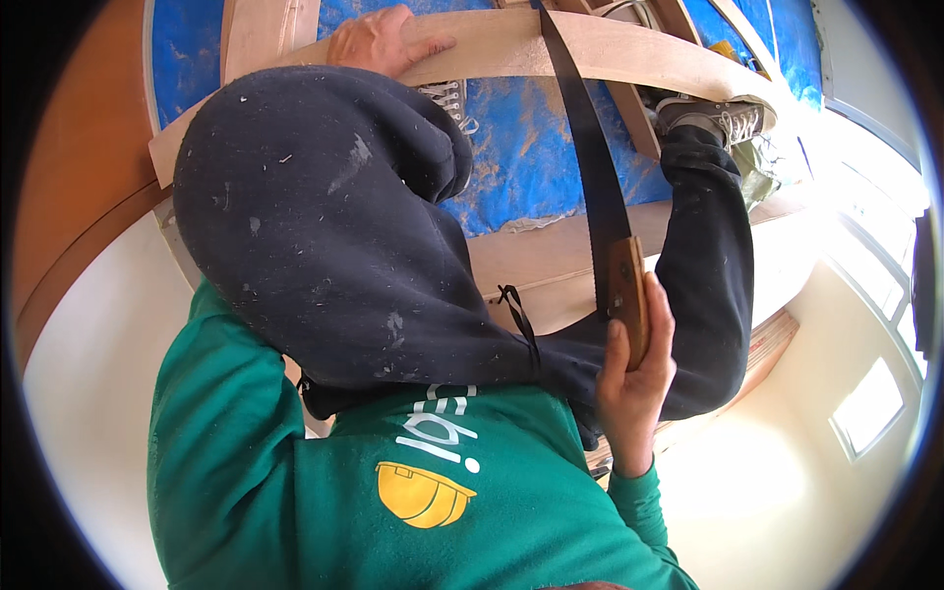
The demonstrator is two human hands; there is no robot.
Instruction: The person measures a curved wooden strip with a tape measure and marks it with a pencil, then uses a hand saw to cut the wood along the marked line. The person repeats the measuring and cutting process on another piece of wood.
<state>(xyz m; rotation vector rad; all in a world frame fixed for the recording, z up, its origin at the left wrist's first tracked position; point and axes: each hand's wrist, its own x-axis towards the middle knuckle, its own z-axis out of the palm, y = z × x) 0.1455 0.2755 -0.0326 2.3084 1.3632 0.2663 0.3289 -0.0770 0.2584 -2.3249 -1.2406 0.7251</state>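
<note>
A handsaw [587, 147] with a dark blade and a wooden handle lies across a pale wooden board [492, 47]. Around its handle, my right hand [637, 379] is closed. The blade runs away from me, with its far end over the board. To the left of the blade, my left hand [379, 41] grips the board, thumb stretched along the top face and fingers over the far edge. My bent left knee in dark trousers is over the board's left part. Whether the teeth have cut into the wood I cannot tell.
Beneath the board a blue sheet [521, 147] is dusted with sawdust. My right shoe [723, 118] sits against the board's right end. More wooden pieces [265, 34] lie at the far side. An orange-brown panel [84, 147] stands left; bright windows [870, 408] are at right.
</note>
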